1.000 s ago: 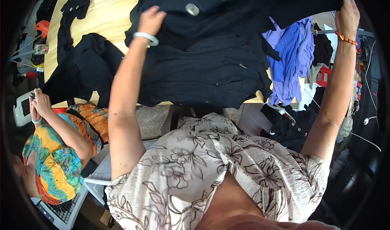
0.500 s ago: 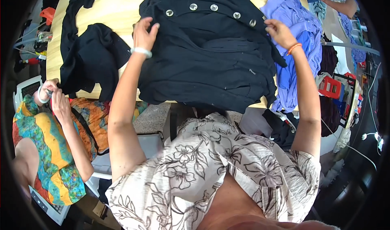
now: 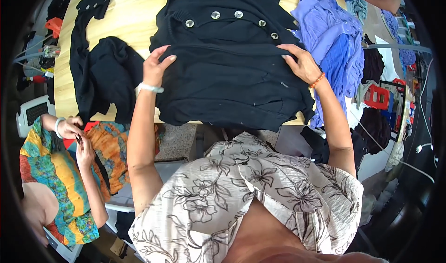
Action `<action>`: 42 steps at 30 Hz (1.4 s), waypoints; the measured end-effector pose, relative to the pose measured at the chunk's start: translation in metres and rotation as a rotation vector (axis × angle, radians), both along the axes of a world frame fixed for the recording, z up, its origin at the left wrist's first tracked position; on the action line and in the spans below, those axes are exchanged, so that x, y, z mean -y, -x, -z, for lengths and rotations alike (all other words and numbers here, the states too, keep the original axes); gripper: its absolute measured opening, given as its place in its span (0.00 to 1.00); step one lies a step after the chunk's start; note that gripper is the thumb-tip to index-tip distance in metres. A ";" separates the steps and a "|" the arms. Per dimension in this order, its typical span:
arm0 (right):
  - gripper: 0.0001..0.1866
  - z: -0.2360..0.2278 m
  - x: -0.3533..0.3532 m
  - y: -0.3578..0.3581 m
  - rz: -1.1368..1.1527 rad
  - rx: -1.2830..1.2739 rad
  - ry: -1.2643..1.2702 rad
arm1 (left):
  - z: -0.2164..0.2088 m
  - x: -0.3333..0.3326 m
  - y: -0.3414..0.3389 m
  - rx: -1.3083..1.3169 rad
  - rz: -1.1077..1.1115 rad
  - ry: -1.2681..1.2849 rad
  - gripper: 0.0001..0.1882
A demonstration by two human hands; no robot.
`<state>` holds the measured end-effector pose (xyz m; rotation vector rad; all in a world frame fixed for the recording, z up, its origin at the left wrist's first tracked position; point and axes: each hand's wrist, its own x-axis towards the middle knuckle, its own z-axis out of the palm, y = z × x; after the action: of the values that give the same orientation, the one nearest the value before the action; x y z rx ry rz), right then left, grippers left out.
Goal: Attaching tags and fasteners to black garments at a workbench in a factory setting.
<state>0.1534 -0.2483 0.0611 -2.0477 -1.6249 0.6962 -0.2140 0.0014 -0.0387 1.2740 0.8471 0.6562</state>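
Note:
A black knitted garment (image 3: 223,84) with a curved row of several shiny round buttons lies spread before me. My left hand (image 3: 155,70) touches its left side, thumb and forefinger apart. At the opposite side, my right hand (image 3: 304,66) rests on the cloth, its thumb and forefinger also spread. A raised crease runs across the knit between my fingertips, below the buttons. The remaining fingers of both hands are mostly hidden.
Another black garment (image 3: 114,67) lies left on the wooden table (image 3: 132,7). Purple-blue clothing (image 3: 337,44) is heaped at right. A co-worker's hands (image 3: 79,139) hold a small dark item at lower left. A red plastic basket (image 3: 377,97) stands at far right.
Both my hands have moved nearer to me and inward along the black garment. The row of buttons has shifted slightly, and a crease now crosses between my hands.

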 end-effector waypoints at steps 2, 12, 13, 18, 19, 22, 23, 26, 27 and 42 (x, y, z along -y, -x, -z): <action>0.15 -0.012 0.021 -0.011 0.123 -0.173 0.008 | -0.022 -0.001 0.007 0.049 0.010 0.244 0.15; 0.15 -0.002 0.091 -0.101 0.567 -0.229 0.056 | 0.019 -0.013 -0.073 -0.025 -0.279 0.097 0.05; 0.15 0.012 0.088 -0.104 0.571 -0.252 0.104 | 0.032 -0.018 -0.082 -0.031 -0.265 0.058 0.06; 0.19 0.078 0.053 -0.089 0.749 -0.959 -0.307 | 0.062 -0.039 -0.109 -0.396 -0.297 -0.054 0.18; 0.19 0.086 0.045 -0.086 0.807 -1.036 -0.299 | 0.062 -0.042 -0.112 -0.446 -0.292 -0.104 0.19; 0.13 0.107 0.024 -0.083 0.954 -0.920 -0.105 | 0.061 -0.046 -0.120 -0.560 -0.318 -0.169 0.23; 0.15 0.113 0.018 -0.081 0.965 -0.751 -0.019 | 0.060 -0.046 -0.122 -0.606 -0.336 -0.143 0.24; 0.32 0.125 0.010 -0.087 0.857 -0.293 0.328 | 0.054 -0.041 -0.126 -0.767 -0.355 -0.226 0.36; 0.34 0.127 0.008 -0.088 0.837 -0.264 0.358 | 0.051 -0.038 -0.128 -0.752 -0.364 -0.197 0.35; 0.22 0.192 -0.002 -0.130 0.507 0.173 -0.173 | 0.001 0.022 -0.118 -0.245 -0.467 -0.217 0.20</action>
<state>0.2829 -0.2465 -0.1307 -2.3001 -1.1196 0.1981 -0.0958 -0.0207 -0.0397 1.3800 1.3256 0.9950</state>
